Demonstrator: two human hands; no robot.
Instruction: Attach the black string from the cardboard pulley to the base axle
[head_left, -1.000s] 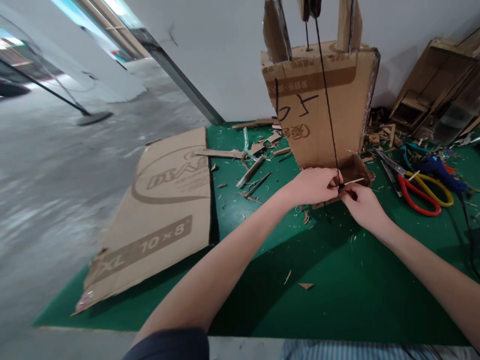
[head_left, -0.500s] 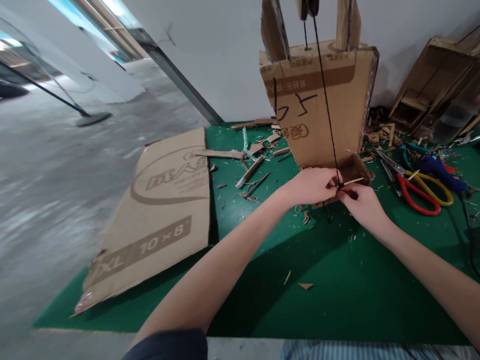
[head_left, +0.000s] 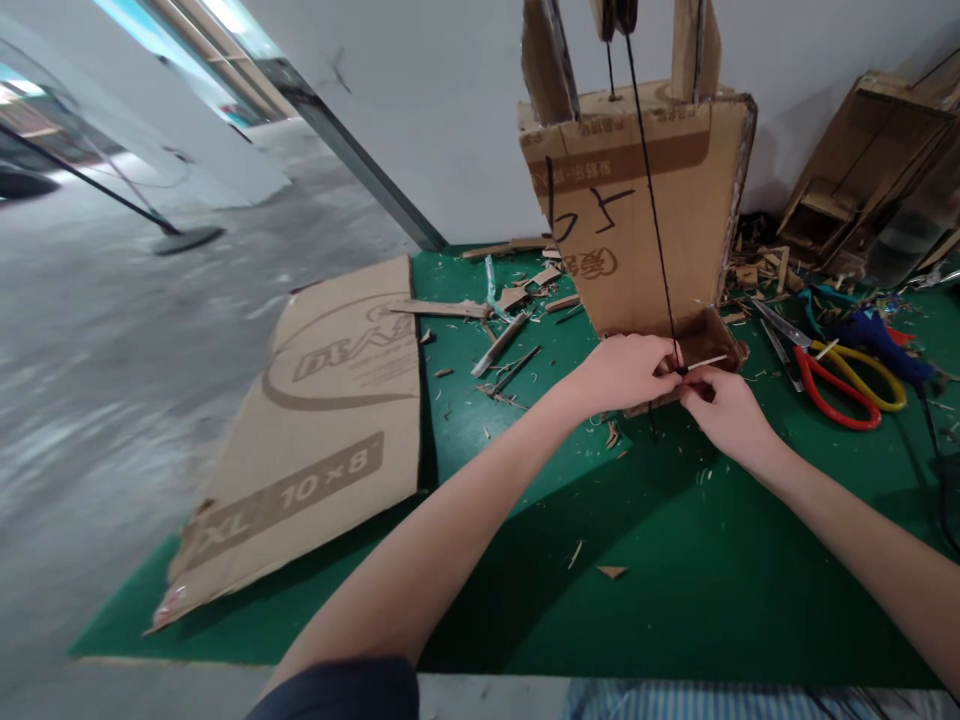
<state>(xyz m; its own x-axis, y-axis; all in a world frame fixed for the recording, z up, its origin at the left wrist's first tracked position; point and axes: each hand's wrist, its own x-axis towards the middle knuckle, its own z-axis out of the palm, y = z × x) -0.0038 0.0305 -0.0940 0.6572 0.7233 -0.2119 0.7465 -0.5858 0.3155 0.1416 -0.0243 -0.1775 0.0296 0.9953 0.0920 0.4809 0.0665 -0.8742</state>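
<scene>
A tall cardboard structure point(head_left: 637, 220) stands at the back of the green table, with a small open cardboard box point(head_left: 712, 335) at its foot. Down its front runs a taut black string point(head_left: 654, 190), which ends at my fingertips around a thin light stick point(head_left: 706, 361). My left hand point(head_left: 634, 372) is closed, pinching at the string and stick just in front of the box. From the other side my right hand point(head_left: 721, 405) is closed too, its thumb and forefinger at the same spot. The fingertips hide how the string goes round the stick.
Scissors point(head_left: 840, 385) with red and yellow handles lie to the right. A printed cardboard sheet point(head_left: 322, 420) covers the table's left side. A grey cutter-like tool point(head_left: 500, 343) and cardboard scraps point(head_left: 517, 296) lie left of the structure. Another cardboard structure point(head_left: 870, 160) leans at the back right.
Both hands stay at the string and stick. My right fingertips have shifted very slightly; everything else looks the same.
</scene>
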